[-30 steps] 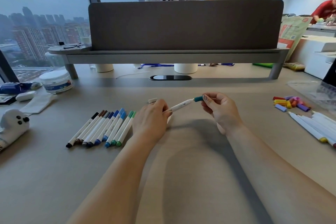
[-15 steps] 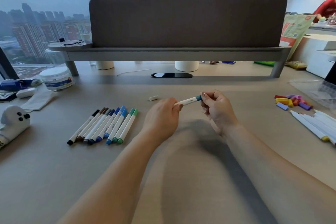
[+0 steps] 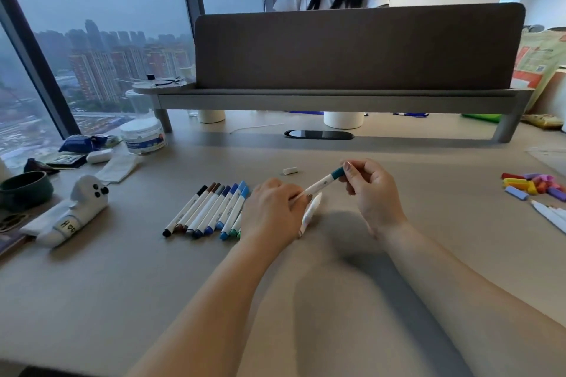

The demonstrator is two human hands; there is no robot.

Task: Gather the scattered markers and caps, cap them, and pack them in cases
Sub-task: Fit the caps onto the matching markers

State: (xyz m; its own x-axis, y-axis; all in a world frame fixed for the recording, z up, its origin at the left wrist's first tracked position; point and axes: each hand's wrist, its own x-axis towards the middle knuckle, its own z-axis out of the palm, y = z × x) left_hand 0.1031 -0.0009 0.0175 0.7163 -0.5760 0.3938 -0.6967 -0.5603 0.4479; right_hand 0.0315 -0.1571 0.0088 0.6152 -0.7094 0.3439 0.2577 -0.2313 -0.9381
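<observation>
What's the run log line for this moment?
left hand: grips marker barrel | right hand: pinches teal cap on its end | capped markers: row on desk, left | loose caps: pile, far right

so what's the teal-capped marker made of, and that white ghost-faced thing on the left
Teal-capped marker: likely hard plastic, smooth with a slight sheen, with small print on the white barrel.
White ghost-faced thing: soft matte fabric, perhaps knit or plush. It sags and creases where it lies, and a stiffer, paper-like label band wraps its lower end.
</observation>
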